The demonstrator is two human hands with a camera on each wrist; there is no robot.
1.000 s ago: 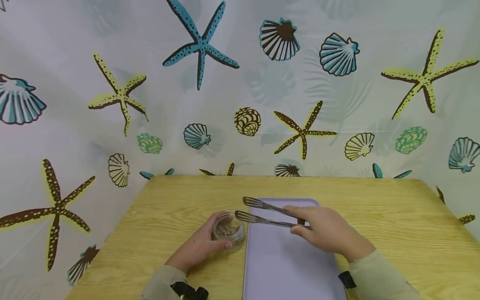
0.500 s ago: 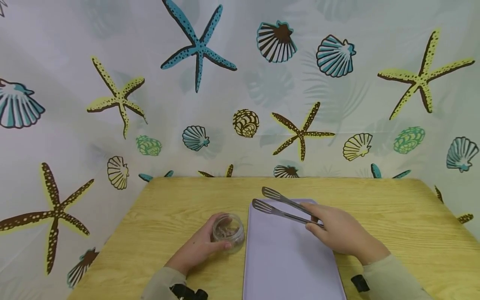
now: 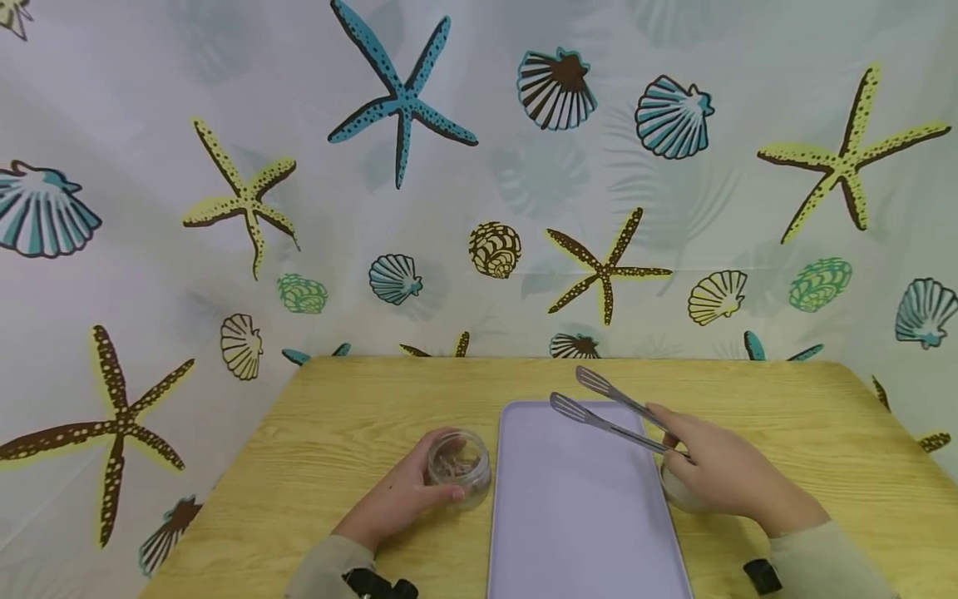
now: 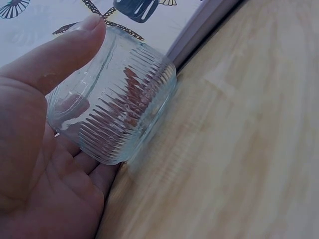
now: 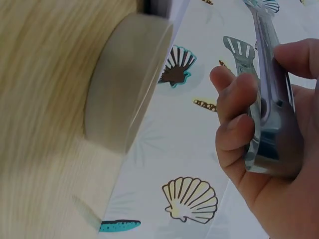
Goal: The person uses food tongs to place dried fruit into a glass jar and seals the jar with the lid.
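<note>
My left hand grips a clear ribbed glass jar without a lid, standing on the table left of the tray. Small brownish pieces lie inside the jar; their kind is hard to tell. Metal tongs with slotted ends are held in my right hand, their arms spread apart and pointing left above the far part of the tray. Nothing shows between the tong ends. Just below my right hand is a beige round bowl, mostly hidden by the hand in the head view; its inside is out of sight.
A lilac rectangular tray lies between the two hands on the wood-grain table. Behind and beside the table hangs a white cloth printed with starfish and shells.
My right hand has carried the tongs rightward, from over the jar's rim to the tray's right side, and the beige bowl has come into sight. The left hand and jar have stayed put.
</note>
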